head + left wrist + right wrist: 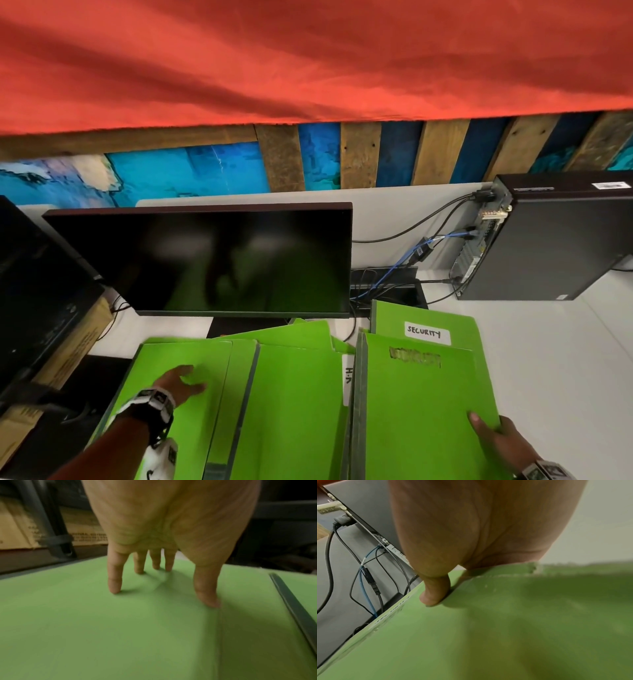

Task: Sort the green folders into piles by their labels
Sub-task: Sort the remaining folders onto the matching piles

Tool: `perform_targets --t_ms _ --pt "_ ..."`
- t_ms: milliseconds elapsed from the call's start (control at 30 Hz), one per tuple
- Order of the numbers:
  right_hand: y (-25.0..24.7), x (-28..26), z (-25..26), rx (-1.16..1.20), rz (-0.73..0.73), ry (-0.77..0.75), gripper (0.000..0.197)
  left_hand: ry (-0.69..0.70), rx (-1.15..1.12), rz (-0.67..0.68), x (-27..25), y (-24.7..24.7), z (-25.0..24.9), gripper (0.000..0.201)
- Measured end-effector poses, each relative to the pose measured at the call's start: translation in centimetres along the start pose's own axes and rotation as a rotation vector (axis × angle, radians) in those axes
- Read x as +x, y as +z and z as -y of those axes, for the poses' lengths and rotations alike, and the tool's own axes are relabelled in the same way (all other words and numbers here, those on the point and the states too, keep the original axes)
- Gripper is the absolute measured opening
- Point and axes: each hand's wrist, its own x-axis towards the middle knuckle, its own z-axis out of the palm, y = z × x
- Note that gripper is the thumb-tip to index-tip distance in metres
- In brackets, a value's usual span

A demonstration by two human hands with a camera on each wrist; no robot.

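Several green folders cover the near desk. My left hand [185, 380] lies flat with spread fingers [115, 582] pressing the leftmost folder [191, 411], whose label is not visible. A middle folder [294, 394] shows a white side label reading "H.R" [348, 375]. On the right, my right hand [493, 435] pinches the right edge of a top folder [421, 411] with a torn-off label patch; the thumb [435, 592] sits on top and the fingers are hidden beneath. Under it lies a folder labelled "SECURITY" [426, 333].
A dark monitor [212, 260] stands just behind the folders. A black desktop computer [541, 240] with black and blue cables [404, 260] sits at the back right. A cardboard box [68, 359] and black equipment stand at the left. White desk surface [565, 359] lies right of the folders.
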Motion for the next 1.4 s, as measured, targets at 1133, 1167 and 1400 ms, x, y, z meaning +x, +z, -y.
perform_targets --t_ms 1133,1167,1400 --pt "0.1 -1.0 0.9 0.096 -0.025 0.010 0.053 0.089 0.075 0.021 -9.0 9.5 -5.6 0.061" --pt "0.0 -0.9 0.8 0.091 -0.025 0.006 0.064 0.070 0.042 0.030 -9.1 9.6 -5.7 0.065" --pt "-0.7 -0.4 -0.1 0.022 0.007 -0.017 0.118 0.059 0.007 0.099 -8.5 8.7 -5.4 0.069"
